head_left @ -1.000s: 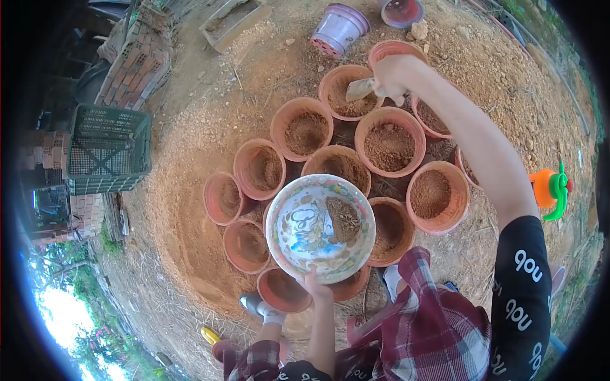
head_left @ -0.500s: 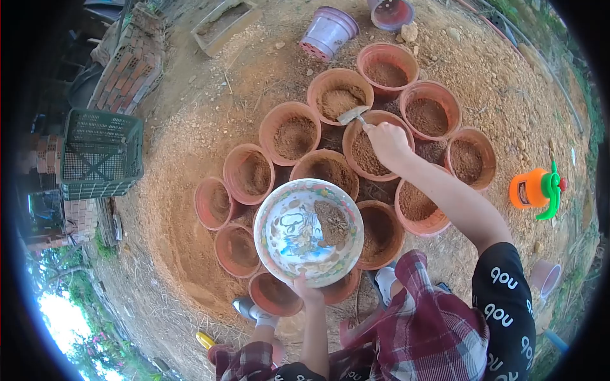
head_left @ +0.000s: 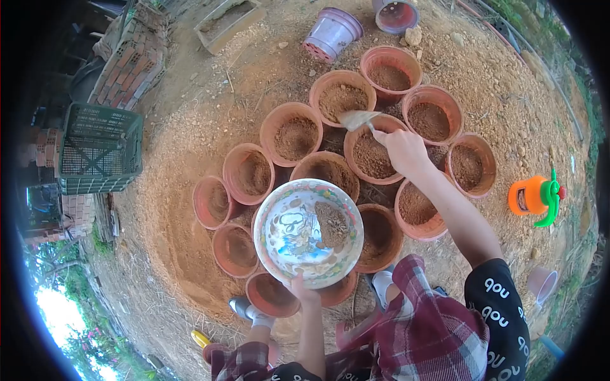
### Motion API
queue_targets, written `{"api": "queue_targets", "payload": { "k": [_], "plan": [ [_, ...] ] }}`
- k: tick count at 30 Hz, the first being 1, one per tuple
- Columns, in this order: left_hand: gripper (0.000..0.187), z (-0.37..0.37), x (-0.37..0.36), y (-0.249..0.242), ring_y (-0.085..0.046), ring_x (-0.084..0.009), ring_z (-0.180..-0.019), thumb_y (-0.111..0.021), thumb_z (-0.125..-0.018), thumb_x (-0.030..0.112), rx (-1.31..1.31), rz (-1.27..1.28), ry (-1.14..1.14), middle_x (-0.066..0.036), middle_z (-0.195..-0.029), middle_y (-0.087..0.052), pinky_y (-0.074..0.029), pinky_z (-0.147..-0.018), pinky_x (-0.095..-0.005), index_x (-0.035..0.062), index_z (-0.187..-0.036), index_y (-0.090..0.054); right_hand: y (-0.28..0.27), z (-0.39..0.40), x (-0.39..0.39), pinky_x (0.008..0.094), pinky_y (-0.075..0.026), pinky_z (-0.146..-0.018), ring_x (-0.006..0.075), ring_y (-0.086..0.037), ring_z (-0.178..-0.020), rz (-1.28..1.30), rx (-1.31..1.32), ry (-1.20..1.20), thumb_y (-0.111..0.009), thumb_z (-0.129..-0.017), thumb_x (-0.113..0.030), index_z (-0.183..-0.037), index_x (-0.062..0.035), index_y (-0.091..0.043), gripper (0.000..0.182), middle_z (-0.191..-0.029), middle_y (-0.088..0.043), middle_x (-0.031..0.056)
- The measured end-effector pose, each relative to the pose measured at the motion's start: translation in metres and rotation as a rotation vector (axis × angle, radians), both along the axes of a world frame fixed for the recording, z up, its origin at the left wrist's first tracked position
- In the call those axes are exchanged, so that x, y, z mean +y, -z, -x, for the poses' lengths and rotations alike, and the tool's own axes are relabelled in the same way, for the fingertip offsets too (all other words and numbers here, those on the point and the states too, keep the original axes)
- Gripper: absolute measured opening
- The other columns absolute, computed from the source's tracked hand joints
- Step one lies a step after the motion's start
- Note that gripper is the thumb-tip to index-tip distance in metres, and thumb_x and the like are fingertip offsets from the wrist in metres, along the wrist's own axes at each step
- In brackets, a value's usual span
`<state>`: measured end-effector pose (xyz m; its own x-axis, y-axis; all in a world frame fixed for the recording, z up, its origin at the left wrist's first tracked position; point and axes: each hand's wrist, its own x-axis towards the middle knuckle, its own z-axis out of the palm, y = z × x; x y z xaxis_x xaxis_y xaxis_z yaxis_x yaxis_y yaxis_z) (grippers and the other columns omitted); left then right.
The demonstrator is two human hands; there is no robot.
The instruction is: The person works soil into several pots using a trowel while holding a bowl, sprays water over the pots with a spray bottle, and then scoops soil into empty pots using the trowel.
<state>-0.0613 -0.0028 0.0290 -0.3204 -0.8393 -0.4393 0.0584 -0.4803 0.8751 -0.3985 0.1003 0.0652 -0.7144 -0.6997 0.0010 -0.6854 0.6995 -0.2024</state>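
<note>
My left hand [head_left: 304, 289] grips the near rim of a white patterned basin [head_left: 286, 247], which holds a heap of brown soil [head_left: 332, 223] on its right side. In my right hand [head_left: 401, 149], fingers closed, is a small trowel [head_left: 359, 119], its blade slightly blurred between two terracotta pots. The back pot [head_left: 343, 96] has soil in it, and the nearer pot [head_left: 375, 152] below my right hand also holds soil. Several more terracotta pots stand around the basin, most with soil inside.
A green crate [head_left: 100, 149] stands at the left near stacked bricks [head_left: 130, 73]. Two purple pots [head_left: 332, 33] lie at the back. An orange spray bottle [head_left: 527, 195] is at the right, with a pale pot [head_left: 542, 283] below it. A rectangular trough [head_left: 229, 24] sits at the back left.
My right hand has shifted slightly right and toward me, and the trowel blade has turned. The basin stays nearly where it was in my left hand.
</note>
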Motion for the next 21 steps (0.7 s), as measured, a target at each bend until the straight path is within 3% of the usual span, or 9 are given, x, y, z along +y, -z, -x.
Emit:
{"api": "queue_targets", "payload": {
  "k": [4, 7, 13, 15, 17, 18, 20, 21],
  "plan": [
    [0.069, 0.001, 0.001, -0.004, -0.041, -0.0286, -0.116, -0.046, -0.069, 0.017, -0.007, 0.071, 0.008, -0.016, -0.126, -0.038, -0.033, -0.099, -0.039, -0.004, -0.131, -0.025, -0.005, -0.006, 0.0, 0.0387, -0.049, -0.057, 0.0273, -0.062, -0.062, 0.088, 0.079, 0.045, -0.047, -0.079, -0.004, -0.112, -0.0156, -0.06, 0.037, -0.066, -0.059, 0.0131],
    [0.068, 0.003, 0.001, -0.001, -0.041, -0.0282, -0.116, -0.046, -0.07, 0.017, -0.001, 0.067, -0.006, -0.016, -0.126, -0.038, -0.033, -0.098, -0.0387, -0.0041, -0.131, -0.025, -0.009, -0.001, 0.005, 0.0387, -0.049, -0.058, 0.0262, -0.062, -0.065, -0.029, 0.001, 0.052, -0.047, -0.08, -0.005, -0.111, -0.0142, -0.06, 0.035, -0.068, -0.06, 0.013],
    [0.066, 0.001, 0.0, 0.002, -0.042, -0.0265, -0.114, -0.046, -0.07, 0.016, 0.003, 0.137, -0.009, -0.015, -0.125, -0.039, -0.034, -0.097, -0.037, -0.0045, -0.13, -0.027, -0.032, -0.01, 0.04, 0.0388, -0.049, -0.059, 0.0291, -0.062, -0.066, 0.035, -0.023, 0.097, -0.054, -0.076, -0.006, -0.113, -0.0092, -0.056, 0.037, -0.077, -0.06, 0.0178],
    [0.068, -0.005, -0.001, 0.011, -0.043, -0.0254, -0.113, -0.048, -0.07, 0.013, 0.019, 0.152, -0.005, -0.016, -0.126, -0.039, -0.036, -0.095, -0.0363, -0.0036, -0.132, -0.025, -0.059, -0.015, 0.062, 0.0383, -0.049, -0.064, 0.0339, -0.062, -0.071, 0.337, -0.526, 0.096, -0.057, -0.074, -0.006, -0.115, -0.0059, -0.051, 0.041, -0.084, -0.061, 0.0189],
    [0.071, -0.008, -0.002, 0.014, -0.042, -0.025, -0.113, -0.05, -0.069, 0.01, 0.05, 0.151, -0.006, -0.016, -0.127, -0.037, -0.037, -0.094, -0.0364, -0.0027, -0.134, -0.023, -0.101, -0.025, 0.085, 0.0379, -0.047, -0.072, 0.0371, -0.06, -0.082, 0.313, -1.07, 0.235, -0.057, -0.075, -0.005, -0.118, -0.0044, -0.047, 0.044, -0.092, -0.06, 0.0196],
    [0.072, -0.006, -0.001, 0.012, -0.041, -0.0255, -0.114, -0.05, -0.069, 0.009, 0.031, 0.153, 0.001, -0.017, -0.128, -0.036, -0.035, -0.096, -0.0363, -0.0028, -0.134, -0.022, -0.106, -0.027, 0.097, 0.0379, -0.047, -0.072, 0.0371, -0.06, -0.082, 0.308, -1.071, 0.237, -0.057, -0.075, -0.005, -0.118, -0.0044, -0.047, 0.044, -0.092, -0.06, 0.0196],
    [0.073, -0.002, -0.002, 0.005, -0.04, -0.026, -0.115, -0.05, -0.069, 0.009, 0.014, 0.151, 0.012, -0.017, -0.129, -0.035, -0.034, -0.097, -0.0361, -0.0029, -0.134, -0.022, -0.112, -0.032, 0.119, 0.0374, -0.047, -0.075, 0.0359, -0.059, -0.087, 0.159, -0.972, -0.131, -0.058, -0.075, -0.01, -0.122, -0.004, -0.044, 0.049, -0.096, -0.06, 0.0199],
    [0.074, 0.0, -0.001, 0.001, -0.039, -0.0267, -0.117, -0.05, -0.067, 0.008, -0.001, 0.189, 0.044, -0.018, -0.13, -0.035, -0.032, -0.098, -0.0365, -0.0031, -0.135, -0.021, -0.113, -0.039, 0.122, 0.0374, -0.047, -0.075, 0.0359, -0.059, -0.087, 0.156, -0.971, -0.13, -0.058, -0.075, -0.01, -0.122, -0.004, -0.044, 0.049, -0.096, -0.06, 0.0199]
  ]
}}
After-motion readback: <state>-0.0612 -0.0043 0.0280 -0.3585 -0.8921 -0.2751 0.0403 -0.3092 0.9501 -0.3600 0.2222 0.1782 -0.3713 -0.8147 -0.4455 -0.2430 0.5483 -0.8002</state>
